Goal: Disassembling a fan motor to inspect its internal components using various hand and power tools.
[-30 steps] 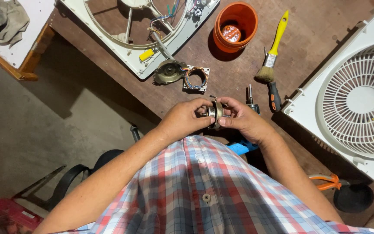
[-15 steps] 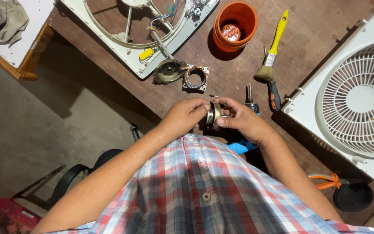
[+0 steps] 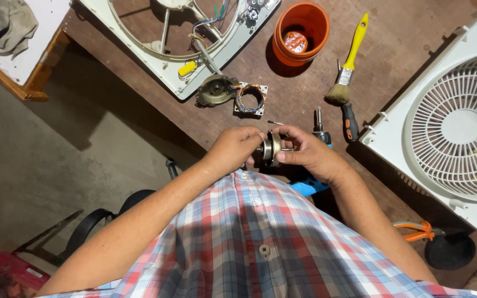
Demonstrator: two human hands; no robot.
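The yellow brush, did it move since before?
No. The yellow brush lies in the same spot as earlier, between the orange bucket and the white fan grille.

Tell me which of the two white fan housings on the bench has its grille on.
The white housing at the right edge: its round slatted grille is in place. The housing at the top is an open ring with bare spokes and wires.

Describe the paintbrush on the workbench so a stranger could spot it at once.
Start at the brown wooden workbench and find the round orange plastic bucket near its far edge. Just right of it lies the yellow-handled paintbrush, bristles toward the person. It is the only bright yellow, long-handled tool; the screwdriver below has a dark grip.
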